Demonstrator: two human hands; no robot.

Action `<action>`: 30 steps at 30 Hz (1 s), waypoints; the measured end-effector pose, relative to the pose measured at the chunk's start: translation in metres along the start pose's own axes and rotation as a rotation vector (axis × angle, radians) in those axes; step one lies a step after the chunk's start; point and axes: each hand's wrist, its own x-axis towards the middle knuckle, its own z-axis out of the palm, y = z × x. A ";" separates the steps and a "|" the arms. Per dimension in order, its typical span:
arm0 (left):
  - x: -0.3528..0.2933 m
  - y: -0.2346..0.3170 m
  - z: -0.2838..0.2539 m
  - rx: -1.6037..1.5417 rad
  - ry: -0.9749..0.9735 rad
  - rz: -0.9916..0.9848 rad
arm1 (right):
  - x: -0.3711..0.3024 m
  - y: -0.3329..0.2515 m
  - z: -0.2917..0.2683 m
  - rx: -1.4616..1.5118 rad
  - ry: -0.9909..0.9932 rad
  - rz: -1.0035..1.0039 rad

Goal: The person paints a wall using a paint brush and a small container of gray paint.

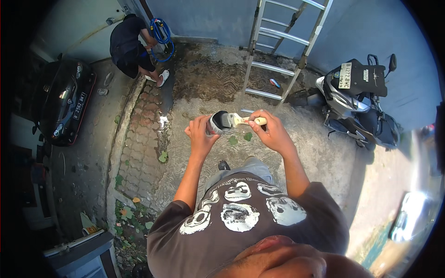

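Observation:
A small cup with a dark inside sits in my left hand, the fingers curled round its side. My right hand pinches the pale handle of a flat paintbrush, held roughly level in front of me. Its dark bristle end points left, at the cup's mouth. Whether the bristles touch what is inside, I cannot tell. Both arms reach forward over the concrete ground.
An aluminium ladder stands ahead by the grey-blue wall. At the right is a parked motorcycle. A dark car is on the left. Far left, another person bends beside a coiled blue hose.

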 end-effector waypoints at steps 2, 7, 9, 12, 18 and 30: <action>0.018 -0.019 -0.012 0.013 0.009 -0.006 | 0.025 -0.005 0.016 0.027 0.010 0.016; 0.061 -0.067 -0.023 0.080 0.045 -0.038 | 0.090 0.003 0.044 0.081 -0.023 0.023; 0.084 -0.083 -0.021 0.081 0.035 -0.069 | 0.117 0.007 0.049 0.034 0.015 0.005; 0.116 -0.108 -0.023 0.083 0.020 -0.064 | 0.160 0.018 0.056 0.038 -0.019 0.037; 0.190 -0.165 -0.011 0.150 0.023 -0.066 | 0.268 0.039 0.069 0.034 -0.042 -0.001; 0.357 -0.229 0.035 0.195 -0.129 -0.123 | 0.432 0.096 0.056 0.068 -0.063 0.094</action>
